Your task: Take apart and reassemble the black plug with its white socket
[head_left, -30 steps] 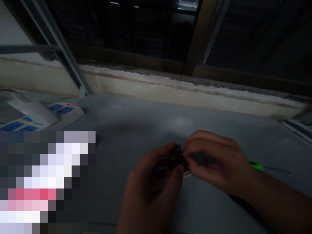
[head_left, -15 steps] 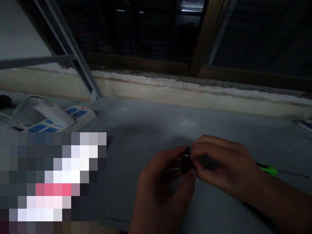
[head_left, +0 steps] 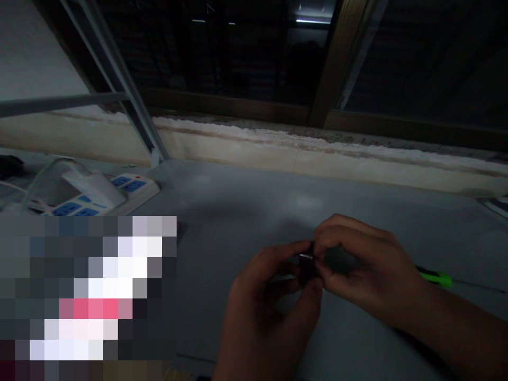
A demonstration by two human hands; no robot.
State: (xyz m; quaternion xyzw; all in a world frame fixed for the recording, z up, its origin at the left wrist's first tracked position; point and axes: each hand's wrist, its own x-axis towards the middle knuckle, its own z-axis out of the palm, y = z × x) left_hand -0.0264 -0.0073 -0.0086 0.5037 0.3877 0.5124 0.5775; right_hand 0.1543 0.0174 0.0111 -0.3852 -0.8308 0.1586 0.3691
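Note:
Between my two hands, above the grey table (head_left: 238,211), is a small dark object (head_left: 307,269) with a shiny strip near its top. My left hand (head_left: 273,301) holds it between thumb and fingertips from the left and below. The fingertips of my right hand (head_left: 357,259) are pinched together at its upper right edge; whatever they grip there is too small and dark to make out. A screwdriver with a green and black handle (head_left: 438,277) lies behind my right wrist, its thin shaft pointing right.
On the left, a white power strip (head_left: 145,186) with blue sockets carries a white plug (head_left: 99,185) and cables. A pixelated patch hides the lower left. A metal frame (head_left: 137,106) stands behind, beside a low wall and dark window. Another object (head_left: 498,206) sits at the right edge.
The view has shifted slightly. Both hands remain around the dark object, which has turned a little, and the pale bit seen at my right fingertips no longer shows.

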